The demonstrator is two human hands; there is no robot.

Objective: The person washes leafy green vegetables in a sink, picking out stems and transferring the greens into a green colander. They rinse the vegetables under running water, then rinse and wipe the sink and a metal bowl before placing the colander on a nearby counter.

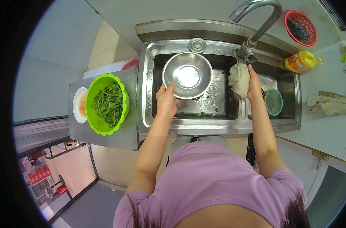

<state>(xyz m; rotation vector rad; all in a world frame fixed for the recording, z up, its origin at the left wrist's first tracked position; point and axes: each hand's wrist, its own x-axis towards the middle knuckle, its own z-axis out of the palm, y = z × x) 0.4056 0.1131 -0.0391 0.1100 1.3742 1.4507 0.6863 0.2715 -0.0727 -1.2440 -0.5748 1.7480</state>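
My left hand (166, 101) grips the near rim of a stainless steel bowl (187, 74), thumb on the rim, over the large basin of a steel double sink (190, 123). The bowl looks empty. My right hand (254, 82) is at the right side of a beige cloth (239, 81), by the divider between the basins and below the spout of a chrome faucet (266, 25); its fingers are partly hidden. Water and small green bits lie on the large basin's floor.
Left of the sink, a green scalloped basin (124, 105) holds leafy greens, beside a white plate (76, 105). A teal bowl (273, 102) sits in the small basin. Around the right side are a yellow bottle (299, 61), a red basket (312, 25) and cloths (332, 104).
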